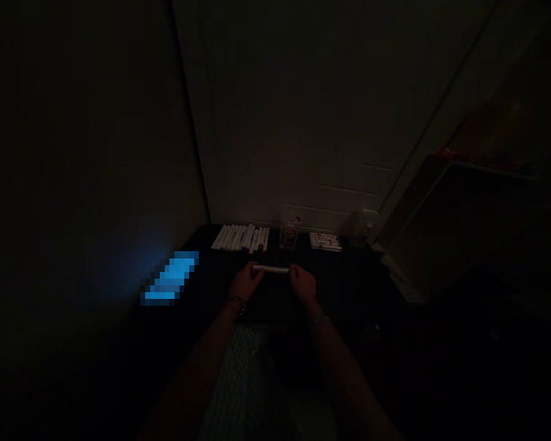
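In dim light, a white marker [272,269] lies level between my two hands, above the dark table. My left hand [247,282] is closed on its left end, and my right hand [303,282] grips the right end. Beyond my left hand, several white markers [241,237] with coloured tips lie side by side in a row. A clear plastic case [289,234] stands upright behind the held marker. To its right, a flat pack of markers [326,241] rests on the table.
A second clear container [366,228] stands at the back right corner of the dark table [349,275]. On the left glows a blue, pixelated screen [172,278]. The wall [275,122] rises directly behind the table. A cabinet-like piece [468,226] is at right.
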A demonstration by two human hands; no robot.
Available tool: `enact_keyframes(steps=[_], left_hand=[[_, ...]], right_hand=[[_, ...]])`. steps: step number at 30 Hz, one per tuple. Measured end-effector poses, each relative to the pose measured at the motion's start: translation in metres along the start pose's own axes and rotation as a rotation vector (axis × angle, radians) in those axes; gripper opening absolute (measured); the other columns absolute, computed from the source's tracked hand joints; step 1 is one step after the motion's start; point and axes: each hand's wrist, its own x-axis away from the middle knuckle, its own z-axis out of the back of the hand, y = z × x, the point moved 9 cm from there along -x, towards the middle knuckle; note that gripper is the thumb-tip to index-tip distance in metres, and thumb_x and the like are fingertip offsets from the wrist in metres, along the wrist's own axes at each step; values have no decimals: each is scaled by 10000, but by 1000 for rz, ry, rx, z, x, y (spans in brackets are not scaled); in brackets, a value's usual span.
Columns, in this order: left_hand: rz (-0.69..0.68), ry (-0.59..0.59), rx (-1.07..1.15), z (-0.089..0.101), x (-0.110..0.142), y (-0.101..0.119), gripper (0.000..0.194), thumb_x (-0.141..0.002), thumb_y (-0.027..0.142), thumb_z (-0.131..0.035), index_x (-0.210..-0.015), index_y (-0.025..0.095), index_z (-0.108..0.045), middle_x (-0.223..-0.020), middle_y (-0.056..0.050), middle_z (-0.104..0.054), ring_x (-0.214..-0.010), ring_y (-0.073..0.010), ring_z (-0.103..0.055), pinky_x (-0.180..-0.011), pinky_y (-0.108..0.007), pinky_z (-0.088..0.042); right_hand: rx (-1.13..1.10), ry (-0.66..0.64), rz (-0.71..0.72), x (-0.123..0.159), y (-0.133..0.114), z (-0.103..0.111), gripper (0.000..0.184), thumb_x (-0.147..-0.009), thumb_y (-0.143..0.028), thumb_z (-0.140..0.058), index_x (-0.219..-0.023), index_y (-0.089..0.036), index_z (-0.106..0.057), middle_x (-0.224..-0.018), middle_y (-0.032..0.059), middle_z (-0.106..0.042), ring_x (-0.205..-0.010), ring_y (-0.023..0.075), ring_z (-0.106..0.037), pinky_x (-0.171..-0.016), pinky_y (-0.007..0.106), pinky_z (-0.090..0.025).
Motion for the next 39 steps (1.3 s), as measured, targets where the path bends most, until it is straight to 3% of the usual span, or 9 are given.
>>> enact_keyframes(steps=[6,16,24,33,39], left_hand=[[-12,16,27,2,-1,0,297,-777,414,-396,-927,209,-549,-718,-7,-611,-667,-131,-570,-576,-201,-376],[-18,8,8,-2,-1,-2,347,-734,467,-447,-944,208,-541,-664,5,-594,-587,-117,-545,-509,-194,-351],[5,13,-39,3,-2,-2,293,-778,393,-396,-928,203,-560,-693,-16,-605,-640,-136,-561,-539,-201,-355],[-37,-1,32,-2,-3,-2,373,-731,464,-449,-992,208,-520,-720,-6,-610,-640,-129,-568,-541,-196,-380],[6,2,-3,-2,-4,-6,362,-759,441,-422,-1019,213,-527,-763,-21,-632,-667,-136,-582,-554,-198,-377]], right_hand=[[-12,8,-10,0,0,2,474,-881,-459,-195,-991,-249,-605,-920,42,-639,-848,162,-573,-716,236,-371],[-9,4,-34,-2,3,-1,535,-867,-501,-177,-942,-239,-637,-864,62,-651,-791,175,-586,-676,246,-379],[-12,-4,-33,0,2,1,543,-860,-514,-181,-932,-239,-643,-854,60,-654,-792,176,-587,-664,243,-379],[-13,-42,-43,-1,0,3,540,-863,-514,-174,-959,-244,-633,-888,45,-649,-839,165,-579,-715,233,-378],[-41,-31,-20,0,0,1,540,-863,-517,-165,-944,-262,-634,-889,32,-649,-839,163,-578,-702,234,-379]])
